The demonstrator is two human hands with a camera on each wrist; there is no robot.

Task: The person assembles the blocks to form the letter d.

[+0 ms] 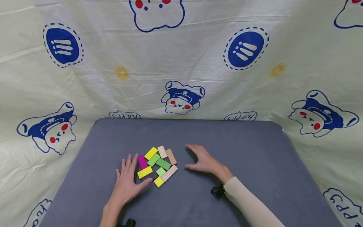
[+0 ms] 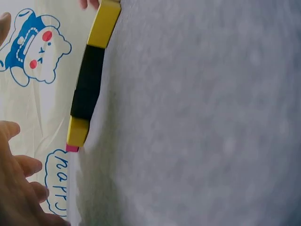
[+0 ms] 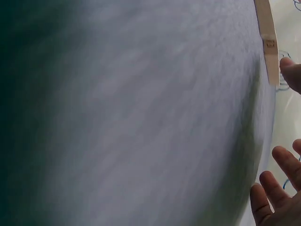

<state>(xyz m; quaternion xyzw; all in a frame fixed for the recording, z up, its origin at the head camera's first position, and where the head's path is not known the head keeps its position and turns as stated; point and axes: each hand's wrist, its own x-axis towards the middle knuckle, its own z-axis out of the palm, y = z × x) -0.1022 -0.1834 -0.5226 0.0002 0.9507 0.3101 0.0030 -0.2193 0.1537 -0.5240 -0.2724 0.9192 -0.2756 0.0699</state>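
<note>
A tight cluster of small wooden blocks lies flat on the grey table. It includes a magenta block [image 1: 142,162], several yellow ones such as the upper yellow block [image 1: 151,153], green blocks [image 1: 163,164], pale wood blocks [image 1: 171,156] and a black block [image 1: 149,176]. My left hand [image 1: 126,184] is at the cluster's left side with fingers spread; its thumb tip lies by the black block, and whether they touch I cannot tell. To the right, apart from the blocks, my right hand [image 1: 205,161] hovers with thumb and fingers parted, holding nothing.
The grey tabletop [image 1: 255,151] has rounded far corners. Behind it and at its sides hangs a pale curtain [image 1: 198,53] printed with blue cartoon figures. A black wrist device [image 1: 217,191] sits at the right sleeve.
</note>
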